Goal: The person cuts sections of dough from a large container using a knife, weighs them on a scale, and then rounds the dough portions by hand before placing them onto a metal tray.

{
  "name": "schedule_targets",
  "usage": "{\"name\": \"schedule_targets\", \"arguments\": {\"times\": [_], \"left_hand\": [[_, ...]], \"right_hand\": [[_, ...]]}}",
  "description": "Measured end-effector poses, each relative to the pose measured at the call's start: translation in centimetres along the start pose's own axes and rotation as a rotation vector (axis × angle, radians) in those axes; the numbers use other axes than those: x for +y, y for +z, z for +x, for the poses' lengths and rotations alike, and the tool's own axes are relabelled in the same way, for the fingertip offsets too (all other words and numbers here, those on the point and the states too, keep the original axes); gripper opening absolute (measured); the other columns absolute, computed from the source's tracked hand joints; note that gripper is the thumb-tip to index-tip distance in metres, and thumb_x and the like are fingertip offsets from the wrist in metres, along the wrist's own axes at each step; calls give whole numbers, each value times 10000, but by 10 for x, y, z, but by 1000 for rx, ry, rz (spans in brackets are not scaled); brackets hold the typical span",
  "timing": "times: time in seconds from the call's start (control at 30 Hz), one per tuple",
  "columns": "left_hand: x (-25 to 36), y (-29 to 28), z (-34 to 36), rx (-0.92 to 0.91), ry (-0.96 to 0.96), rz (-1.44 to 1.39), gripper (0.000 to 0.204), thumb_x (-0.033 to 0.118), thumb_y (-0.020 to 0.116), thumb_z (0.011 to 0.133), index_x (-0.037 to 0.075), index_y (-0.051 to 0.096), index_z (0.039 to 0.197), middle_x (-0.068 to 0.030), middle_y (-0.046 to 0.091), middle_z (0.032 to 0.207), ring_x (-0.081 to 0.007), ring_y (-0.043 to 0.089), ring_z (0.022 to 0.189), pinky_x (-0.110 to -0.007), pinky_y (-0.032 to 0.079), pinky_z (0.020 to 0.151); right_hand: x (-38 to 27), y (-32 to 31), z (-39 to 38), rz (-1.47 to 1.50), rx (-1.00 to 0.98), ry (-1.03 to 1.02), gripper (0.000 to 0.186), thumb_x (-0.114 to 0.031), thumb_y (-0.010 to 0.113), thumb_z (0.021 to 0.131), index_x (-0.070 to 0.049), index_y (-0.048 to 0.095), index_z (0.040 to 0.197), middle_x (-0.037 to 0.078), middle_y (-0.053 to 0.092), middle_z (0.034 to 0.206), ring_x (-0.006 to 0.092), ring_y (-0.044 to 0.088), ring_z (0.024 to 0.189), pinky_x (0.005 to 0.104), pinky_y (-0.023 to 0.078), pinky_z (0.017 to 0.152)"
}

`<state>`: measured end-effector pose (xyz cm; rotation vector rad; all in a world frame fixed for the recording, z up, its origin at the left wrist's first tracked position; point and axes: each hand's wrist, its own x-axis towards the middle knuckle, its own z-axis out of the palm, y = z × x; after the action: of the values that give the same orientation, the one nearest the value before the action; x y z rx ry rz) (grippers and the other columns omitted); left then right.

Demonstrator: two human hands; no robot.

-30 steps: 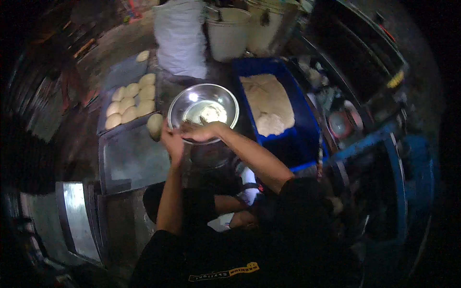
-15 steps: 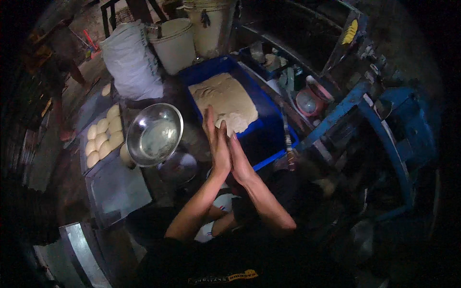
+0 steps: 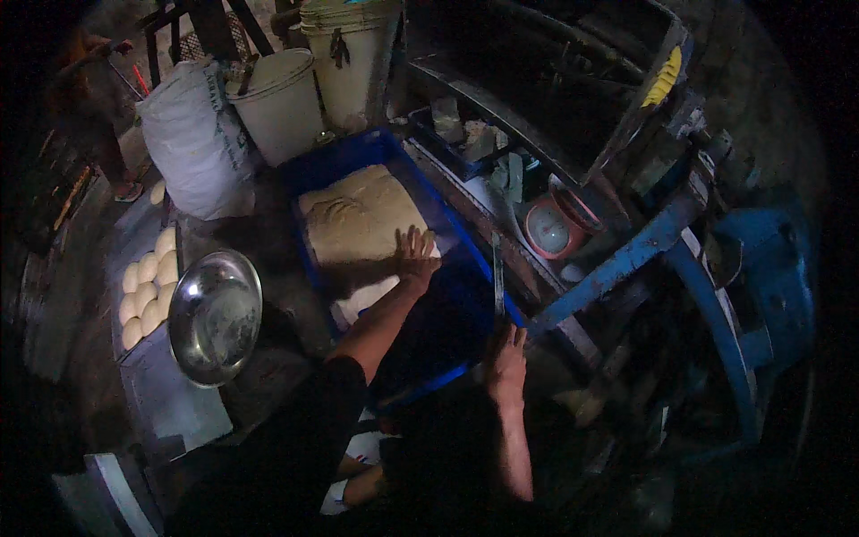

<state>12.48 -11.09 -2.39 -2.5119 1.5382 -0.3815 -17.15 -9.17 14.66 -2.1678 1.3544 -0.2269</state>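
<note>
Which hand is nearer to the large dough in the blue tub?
Left: the left hand rests on the dough, at its right side; the right hand, holding a narrow tool, is apart from it, near the tub.

Dough (image 3: pixel 353 210) blocks much of the blue tub (image 3: pixel 447 309), near end free.

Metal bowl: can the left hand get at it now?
Probably yes: the left hand is at the dough, with only the wall of the blue tub seemingly between it and the metal bowl.
</note>
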Motion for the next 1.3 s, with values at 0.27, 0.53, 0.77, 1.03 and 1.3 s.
{"name": "schedule_targets", "arguments": {"times": [0.27, 0.53, 0.77, 1.03, 1.3], "left_hand": [[-3, 16, 42, -194, -54, -205, 426, 366, 610, 902, 124, 645, 1250, -135, 574, 1306, -366, 566, 1183, -556, 480, 889], [-98, -49, -35, 201, -111, -949, 444, 108, 758, 715, 60, 683, 1150, -177, 704, 1075, -353, 663, 1040, -404, 513, 925], [-125, -194, -97, 227, -34, -1132, 317, 31, 738, 724, 23, 692, 1037, -173, 708, 908, -292, 708, 888, -356, 521, 796], [-154, -258, -94, 396, -102, -1222, 318, -34, 718, 699, 35, 681, 1007, -112, 697, 909, -197, 676, 846, -316, 515, 763], [-176, -346, -151, 592, -107, -1362, 408, -35, 707, 707, 39, 597, 1092, -82, 657, 981, -200, 642, 954, -317, 489, 856]], "right_hand": [[-16, -48, -5, 369, 49, -284, 314, -69, 550, 951, 4, 505, 1254, 317, 603, 1109, 522, 590, 977, 567, 464, 825], [-38, -24, 68, -150, -165, -256, 318, -232, 432, 1000, -5, 630, 1101, 277, 660, 1067, 461, 617, 1029, 541, 487, 893], [-134, 83, 166, -191, -325, -681, 257, -166, 521, 893, -27, 683, 1037, 210, 709, 973, 362, 697, 912, 461, 554, 827], [-136, 94, 115, 283, -846, -215, 321, -386, 522, 977, -76, 585, 919, 25, 502, 630, 146, 484, 456, 306, 374, 367], [-69, -24, -13, 299, -941, -256, 305, -409, 508, 995, -115, 589, 986, -36, 462, 648, 86, 415, 464, 252, 356, 380]]}}
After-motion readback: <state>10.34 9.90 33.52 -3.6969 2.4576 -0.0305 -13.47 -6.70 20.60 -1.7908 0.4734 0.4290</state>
